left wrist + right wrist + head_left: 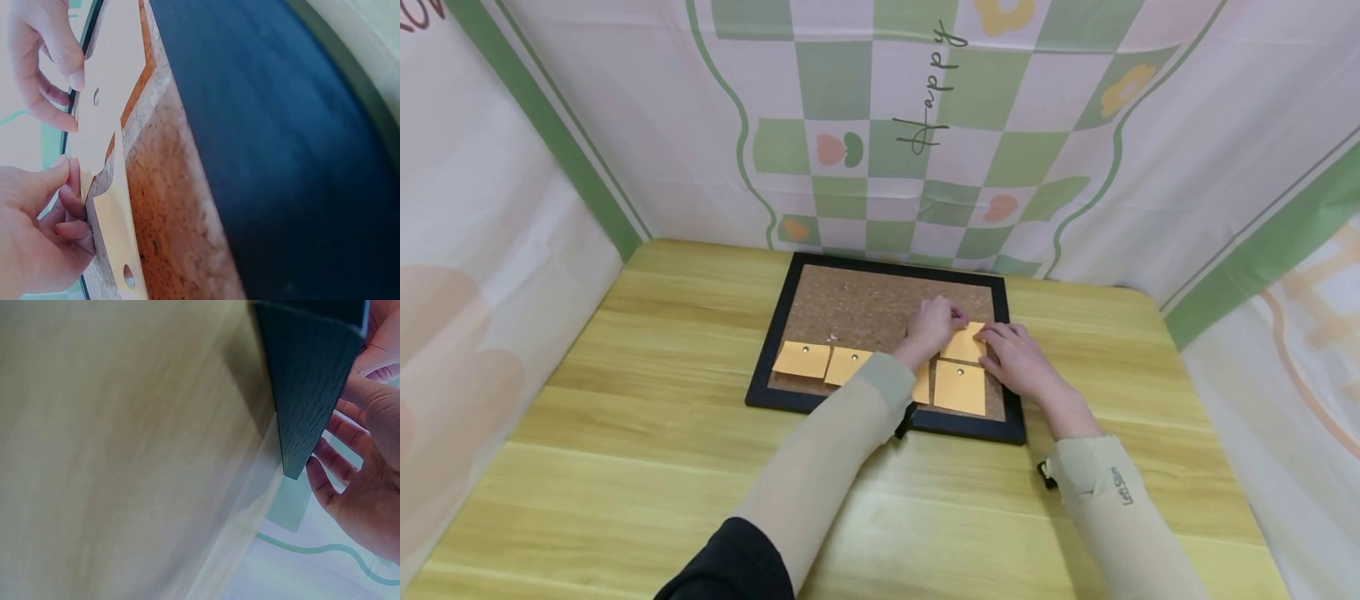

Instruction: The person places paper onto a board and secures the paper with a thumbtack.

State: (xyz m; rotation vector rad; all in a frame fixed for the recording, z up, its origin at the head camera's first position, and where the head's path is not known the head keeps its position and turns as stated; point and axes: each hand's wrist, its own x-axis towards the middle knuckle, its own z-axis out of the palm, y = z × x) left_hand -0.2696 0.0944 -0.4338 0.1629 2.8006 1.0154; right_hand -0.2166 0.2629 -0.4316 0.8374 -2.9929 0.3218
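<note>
A cork board [865,300] in a black frame lies on the table, with a row of orange paper notes, each with a small metallic dot near its top. Above the rightmost lower note [959,390] lies another orange note [964,343]. My left hand [931,327] pinches at its upper edge; in the left wrist view the thumb and fingertips [61,164] meet at the paper's edge. Whether a pin is between them is hidden. My right hand [1021,363] reaches over the frame's right side, its fingertips touching the note's right edge, fingers loosely bent.
The wooden table [640,467] surrounds the board. Small pale bits [832,337] lie on the cork above the left notes [802,360]. A checkered cloth [910,200] hangs behind the table's back edge, with patterned cloths at both sides. My left forearm crosses the board's front edge.
</note>
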